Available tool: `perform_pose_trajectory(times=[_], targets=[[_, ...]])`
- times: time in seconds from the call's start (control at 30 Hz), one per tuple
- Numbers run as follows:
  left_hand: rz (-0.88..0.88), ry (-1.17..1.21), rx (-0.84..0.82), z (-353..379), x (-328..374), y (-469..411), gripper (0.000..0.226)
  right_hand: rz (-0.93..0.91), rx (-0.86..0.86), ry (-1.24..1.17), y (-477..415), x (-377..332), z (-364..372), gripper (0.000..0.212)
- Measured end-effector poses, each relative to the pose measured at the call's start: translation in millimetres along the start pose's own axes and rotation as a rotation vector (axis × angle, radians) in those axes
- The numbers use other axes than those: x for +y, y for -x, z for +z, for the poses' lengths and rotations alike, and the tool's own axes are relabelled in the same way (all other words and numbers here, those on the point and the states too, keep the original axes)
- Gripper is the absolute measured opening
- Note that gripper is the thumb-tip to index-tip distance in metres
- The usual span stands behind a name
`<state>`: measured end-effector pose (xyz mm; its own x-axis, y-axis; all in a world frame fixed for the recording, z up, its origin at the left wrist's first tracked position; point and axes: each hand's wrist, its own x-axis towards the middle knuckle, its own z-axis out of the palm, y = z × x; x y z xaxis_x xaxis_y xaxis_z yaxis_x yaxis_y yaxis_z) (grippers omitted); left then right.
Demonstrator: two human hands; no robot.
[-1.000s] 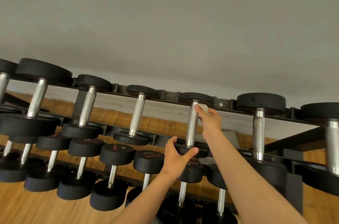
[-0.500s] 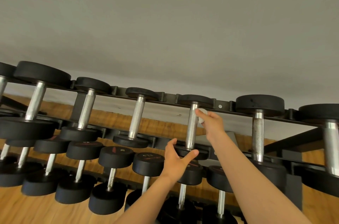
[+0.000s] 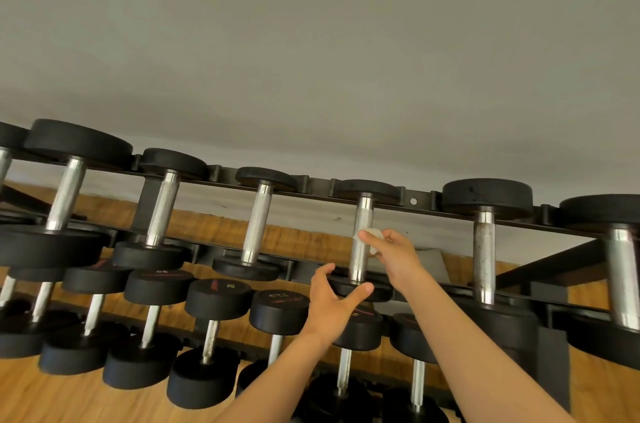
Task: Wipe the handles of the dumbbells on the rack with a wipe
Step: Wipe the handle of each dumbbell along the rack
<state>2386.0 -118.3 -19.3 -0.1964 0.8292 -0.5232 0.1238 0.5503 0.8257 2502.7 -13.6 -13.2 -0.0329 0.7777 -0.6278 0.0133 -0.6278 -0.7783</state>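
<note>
A grey wall (image 3: 311,41) is seen behind a black rack (image 3: 414,201), and a wooden floor (image 3: 52,395) is seen below it. The top tier is filled with black-headed dumbbells, and a lower row (image 3: 218,298) is stacked in front and beneath. The dumbbell being worked (image 3: 365,188) is flanked by a smaller neighbour (image 3: 256,225) on the left and a heavier one (image 3: 485,249) on the right, both set apart from the hands.

Compared with a second ago, the right hand (image 3: 394,256) is found lower. The wipe (image 3: 373,236) was held at the top of the handle, just under the far head, and is now pressed against its middle. The left hand (image 3: 329,305) is kept at the near head (image 3: 382,291), as before.

The handle (image 3: 363,214) is a knurled, shiny steel bar, shown nearly upright. The wipe is small, white and crumpled, and is pinched by the grip of the right hand against the handle's right side. The grip of the left hand is spread, with thumb and fingers cupped round the near head; contact cannot be confirmed.
</note>
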Motion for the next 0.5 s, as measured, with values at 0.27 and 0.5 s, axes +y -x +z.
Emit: perform_pose_trajectory(times=[0.27,0.5], targets=[[-0.004,0.014,0.002,0,-1,-1,0.083,-0.042,-0.056,0.227,8,2,-13,0.029],[0.0,0.016,-0.005,0,-2,-1,0.083,-0.129,-0.119,0.41,16,6,-13,0.03]])
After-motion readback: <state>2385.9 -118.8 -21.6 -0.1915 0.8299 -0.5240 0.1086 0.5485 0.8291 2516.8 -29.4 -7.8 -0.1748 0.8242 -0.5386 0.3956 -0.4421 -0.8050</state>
